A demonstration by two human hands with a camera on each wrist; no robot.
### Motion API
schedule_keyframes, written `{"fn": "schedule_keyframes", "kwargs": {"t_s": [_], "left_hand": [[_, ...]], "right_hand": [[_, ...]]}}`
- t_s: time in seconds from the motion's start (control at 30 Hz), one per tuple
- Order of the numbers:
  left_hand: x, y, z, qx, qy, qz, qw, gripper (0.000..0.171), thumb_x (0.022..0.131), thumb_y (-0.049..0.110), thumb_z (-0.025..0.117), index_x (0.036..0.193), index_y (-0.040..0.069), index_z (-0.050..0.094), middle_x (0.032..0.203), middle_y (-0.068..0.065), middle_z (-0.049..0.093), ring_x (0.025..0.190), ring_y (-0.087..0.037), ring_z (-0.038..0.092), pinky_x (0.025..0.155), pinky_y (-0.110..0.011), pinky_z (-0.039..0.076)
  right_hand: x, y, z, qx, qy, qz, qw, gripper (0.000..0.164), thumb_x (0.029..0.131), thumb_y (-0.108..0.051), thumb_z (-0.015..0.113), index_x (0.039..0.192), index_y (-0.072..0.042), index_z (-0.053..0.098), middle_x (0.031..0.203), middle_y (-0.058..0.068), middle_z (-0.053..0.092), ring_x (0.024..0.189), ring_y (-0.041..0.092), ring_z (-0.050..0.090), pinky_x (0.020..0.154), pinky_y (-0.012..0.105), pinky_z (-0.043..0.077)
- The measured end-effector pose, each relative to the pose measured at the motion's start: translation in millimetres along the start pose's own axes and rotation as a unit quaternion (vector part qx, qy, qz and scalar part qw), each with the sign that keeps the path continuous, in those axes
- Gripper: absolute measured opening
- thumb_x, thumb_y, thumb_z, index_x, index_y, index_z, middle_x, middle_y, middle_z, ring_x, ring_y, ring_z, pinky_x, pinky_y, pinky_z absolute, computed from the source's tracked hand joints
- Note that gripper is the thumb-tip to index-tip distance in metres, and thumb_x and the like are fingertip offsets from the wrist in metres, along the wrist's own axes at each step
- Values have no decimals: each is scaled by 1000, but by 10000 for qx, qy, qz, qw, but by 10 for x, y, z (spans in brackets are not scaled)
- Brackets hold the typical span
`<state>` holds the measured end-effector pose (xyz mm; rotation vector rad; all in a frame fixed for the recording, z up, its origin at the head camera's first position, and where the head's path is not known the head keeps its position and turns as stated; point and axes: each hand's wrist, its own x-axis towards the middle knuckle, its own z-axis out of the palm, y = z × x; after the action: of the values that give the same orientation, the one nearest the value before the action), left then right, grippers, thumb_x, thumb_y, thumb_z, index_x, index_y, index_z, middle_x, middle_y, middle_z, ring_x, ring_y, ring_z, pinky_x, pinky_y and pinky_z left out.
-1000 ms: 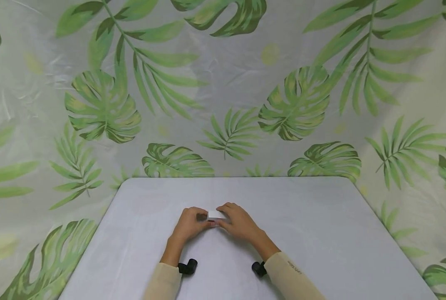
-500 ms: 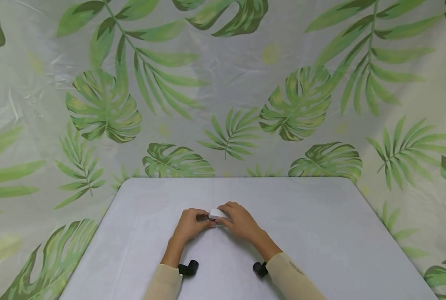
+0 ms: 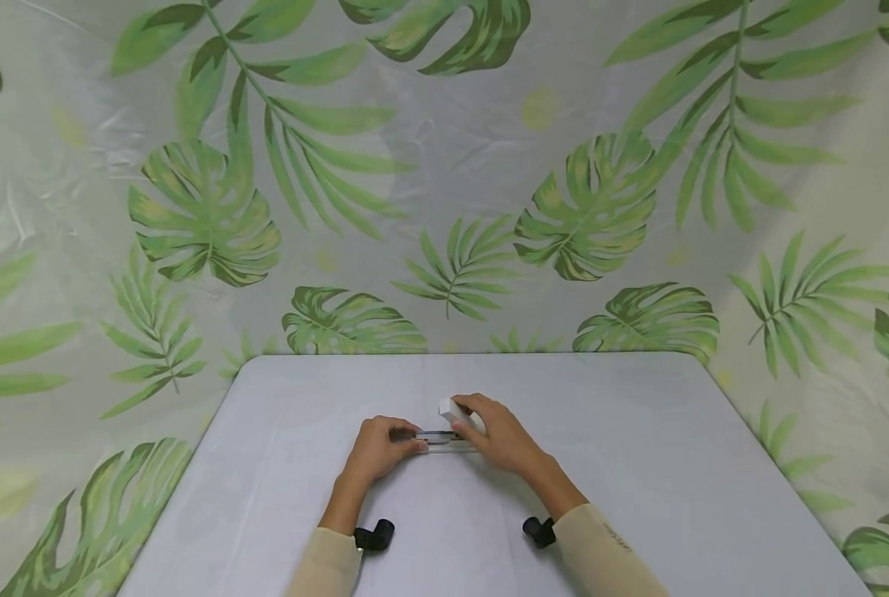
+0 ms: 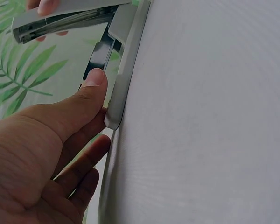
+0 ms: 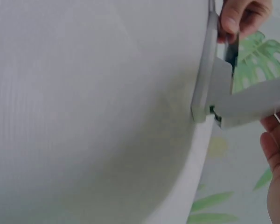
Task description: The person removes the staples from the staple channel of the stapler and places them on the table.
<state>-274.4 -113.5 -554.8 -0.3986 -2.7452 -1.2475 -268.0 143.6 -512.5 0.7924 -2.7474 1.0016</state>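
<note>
A white stapler (image 3: pixel 452 411) stands on the white table between my hands, its upper arm swung up from the base. In the left wrist view, its long pale base (image 4: pixel 127 74) rests on the tabletop, and a dark metal magazine (image 4: pixel 100 58) shows above it. My left hand (image 3: pixel 380 448) grips the stapler's left end, the thumb on the magazine and fingers behind. My right hand (image 3: pixel 500 435) holds the raised upper arm (image 5: pixel 254 102), seen side-on in the right wrist view. Part of the right hand falls outside that view.
The white table (image 3: pixel 280 464) has rounded far corners. Behind it hangs a curtain with green leaves (image 3: pixel 444 166). A black wrist camera sits on the left wrist (image 3: pixel 375 536), another on the right wrist (image 3: pixel 539 532).
My right hand has moved right and slightly up, swinging the stapler's upper arm open, so the dark magazine now shows. The left hand has stayed at the left end.
</note>
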Motion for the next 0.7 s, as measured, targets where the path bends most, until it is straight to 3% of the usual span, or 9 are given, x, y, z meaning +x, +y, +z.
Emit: {"fn": "schedule_keyframes", "kwargs": {"t_s": [0.17,0.47,0.7], "left_hand": [[-4,6,-2,56,33,-25,10000,27,78,39,90,97,20,83,96,5,80,106,-25,72,97,-48,55],[-18,29,-7,32,17,-221,9997,25,79,37,90,96,20,83,100,3,80,109,-26,71,98,-49,54],[-32,43,-2,-21,37,-252,9997,25,78,37,90,96,21,83,99,4,79,108,-26,71,98,-49,54]], "right_hand": [[-27,53,-83,34,132,-46,9999,46,103,-37,64,142,-12,58,126,-1,68,117,18,64,101,48,53],[-86,124,-210,238,150,129,9995,44,102,-31,67,139,-9,59,123,-1,68,115,17,64,100,42,55],[-138,185,-260,377,292,-81,9988,47,101,-25,69,144,-10,56,120,0,69,111,19,66,94,40,56]]}}
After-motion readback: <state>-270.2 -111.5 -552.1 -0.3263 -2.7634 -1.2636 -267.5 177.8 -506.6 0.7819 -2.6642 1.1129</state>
